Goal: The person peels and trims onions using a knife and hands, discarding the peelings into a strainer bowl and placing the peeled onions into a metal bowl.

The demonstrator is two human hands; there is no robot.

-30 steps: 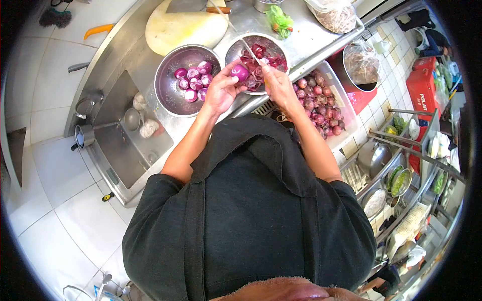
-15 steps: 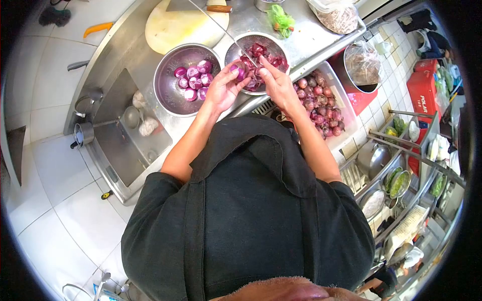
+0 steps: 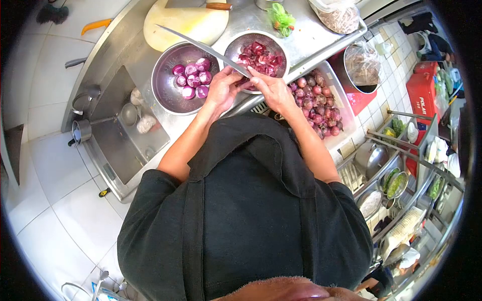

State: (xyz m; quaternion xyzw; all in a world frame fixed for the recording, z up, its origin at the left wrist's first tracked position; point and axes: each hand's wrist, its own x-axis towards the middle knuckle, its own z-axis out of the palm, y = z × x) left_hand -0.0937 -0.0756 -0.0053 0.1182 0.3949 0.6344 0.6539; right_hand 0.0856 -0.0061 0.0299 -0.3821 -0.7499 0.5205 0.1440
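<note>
My right hand (image 3: 273, 93) is closed around a knife (image 3: 203, 46), whose long blade points up and left across the gap between the two bowls. The fingers cover its handle. My left hand (image 3: 223, 90) is curled beside it, gripping a red onion that the blade and fingers mostly hide. Just beyond my hands, a perforated metal colander (image 3: 284, 50) holds red onion skins (image 3: 261, 57). To its left, a metal bowl (image 3: 163, 95) contains several peeled red onions (image 3: 193, 80). Unpeeled red onions (image 3: 316, 103) fill a pale plastic bin (image 3: 346, 113) at my right.
A round cutting board (image 3: 186, 30) lies at the back, with another knife's wooden handle (image 3: 219, 6) on it. Green netting (image 3: 280, 20) and a bagged container (image 3: 339, 17) rest on the steel counter. A sink (image 3: 118, 145) is at left; a metal rack (image 3: 401, 150) stands right.
The knife has swung to lie flatter, its blade now broadside and lower across the left bowl's edge. The onion in my left hand, visible before, is now mostly covered.
</note>
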